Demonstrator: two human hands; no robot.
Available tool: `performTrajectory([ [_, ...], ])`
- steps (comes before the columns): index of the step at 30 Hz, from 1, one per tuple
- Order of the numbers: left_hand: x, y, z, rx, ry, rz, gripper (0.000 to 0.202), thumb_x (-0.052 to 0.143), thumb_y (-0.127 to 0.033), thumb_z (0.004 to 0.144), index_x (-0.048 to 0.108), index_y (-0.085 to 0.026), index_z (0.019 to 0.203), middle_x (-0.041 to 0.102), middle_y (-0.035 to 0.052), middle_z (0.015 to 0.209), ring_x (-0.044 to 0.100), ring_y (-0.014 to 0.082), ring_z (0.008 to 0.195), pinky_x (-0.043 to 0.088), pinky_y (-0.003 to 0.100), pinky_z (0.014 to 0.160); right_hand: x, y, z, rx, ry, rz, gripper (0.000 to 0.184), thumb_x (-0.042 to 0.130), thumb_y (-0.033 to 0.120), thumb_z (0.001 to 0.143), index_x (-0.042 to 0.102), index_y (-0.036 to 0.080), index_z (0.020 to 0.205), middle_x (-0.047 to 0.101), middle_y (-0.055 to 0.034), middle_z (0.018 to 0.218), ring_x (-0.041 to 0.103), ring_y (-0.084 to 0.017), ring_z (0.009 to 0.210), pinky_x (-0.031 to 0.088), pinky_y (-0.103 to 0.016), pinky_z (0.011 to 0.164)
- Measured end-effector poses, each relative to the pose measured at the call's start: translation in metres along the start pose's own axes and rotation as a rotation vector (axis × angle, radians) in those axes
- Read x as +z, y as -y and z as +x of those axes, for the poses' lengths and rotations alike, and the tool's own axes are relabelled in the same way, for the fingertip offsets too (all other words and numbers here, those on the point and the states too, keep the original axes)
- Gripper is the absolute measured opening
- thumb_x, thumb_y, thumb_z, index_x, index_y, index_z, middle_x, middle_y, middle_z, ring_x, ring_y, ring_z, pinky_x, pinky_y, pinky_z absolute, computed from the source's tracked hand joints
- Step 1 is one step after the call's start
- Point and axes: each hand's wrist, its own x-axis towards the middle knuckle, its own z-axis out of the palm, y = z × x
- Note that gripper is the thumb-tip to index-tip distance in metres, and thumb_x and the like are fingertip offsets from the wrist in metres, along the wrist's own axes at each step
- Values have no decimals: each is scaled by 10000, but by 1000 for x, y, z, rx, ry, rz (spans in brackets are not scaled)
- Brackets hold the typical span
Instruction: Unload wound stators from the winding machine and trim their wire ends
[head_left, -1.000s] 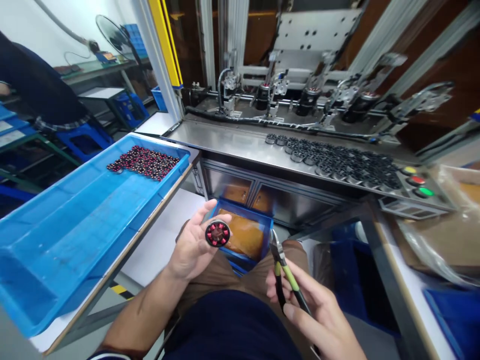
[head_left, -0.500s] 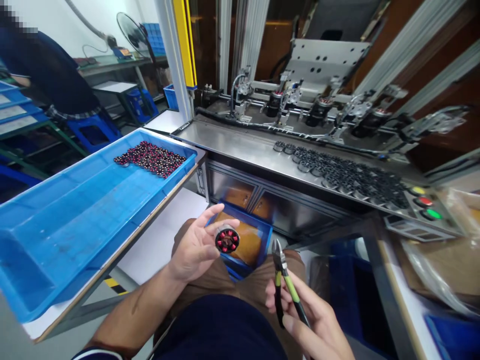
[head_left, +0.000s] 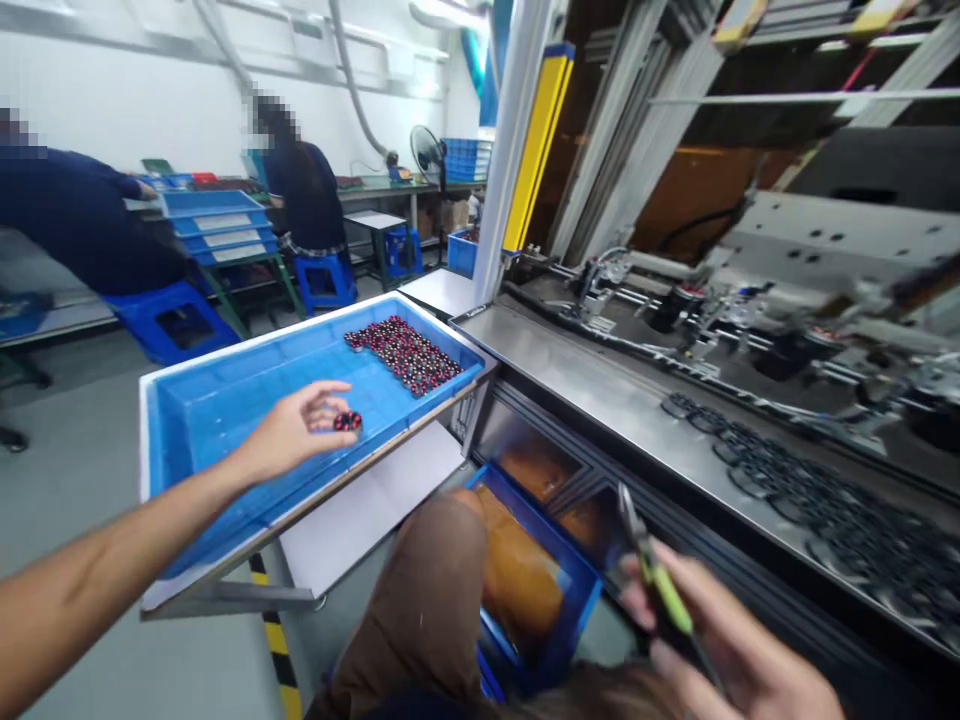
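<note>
Over the near side of a long blue tray (head_left: 247, 400), my left hand (head_left: 296, 432) pinches a small round motor stator (head_left: 347, 422) with red windings. Several similar stators (head_left: 405, 352) lie packed together at the tray's far right end. My right hand (head_left: 720, 620), blurred, grips a pair of diagonal cutters (head_left: 656, 570) with green and black handles, jaws pointing up and away from me. The cutters are above the floor space in front of the machine bench, apart from the stator.
Many dark rings (head_left: 795, 480) cover the right of the metal bench ledge (head_left: 555, 350), before machine fixtures. A yellow post guard (head_left: 538, 150) stands at its left. A blue bin (head_left: 585, 610) sits by my knee. Two people (head_left: 307, 190) sit at the back left.
The view has turned left. My left hand has carried the stator from in front of my lap to over the blue tray. The cutters stay in my right hand.
</note>
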Motion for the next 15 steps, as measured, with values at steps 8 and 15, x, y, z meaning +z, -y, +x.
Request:
performTrajectory([
  [8, 25, 82, 160, -137, -283, 260, 310, 607, -328, 924, 602, -147, 1177, 639, 92, 1173, 643, 220, 1021, 552, 445, 881, -12, -7, 235, -175, -140, -901, 592, 546, 277, 753, 590, 97, 1315, 659, -177, 1171, 638, -329, 1066, 504, -416, 945],
  [15, 54, 125, 220, -157, -447, 230, 359, 603, -335, 926, 573, -158, 1237, 616, 102, 1228, 632, 232, 1058, 552, 452, 890, 19, -57, 295, -191, -145, -961, 504, 482, 365, 862, 628, 74, 1248, 643, -204, 1176, 613, -333, 1101, 474, -442, 991],
])
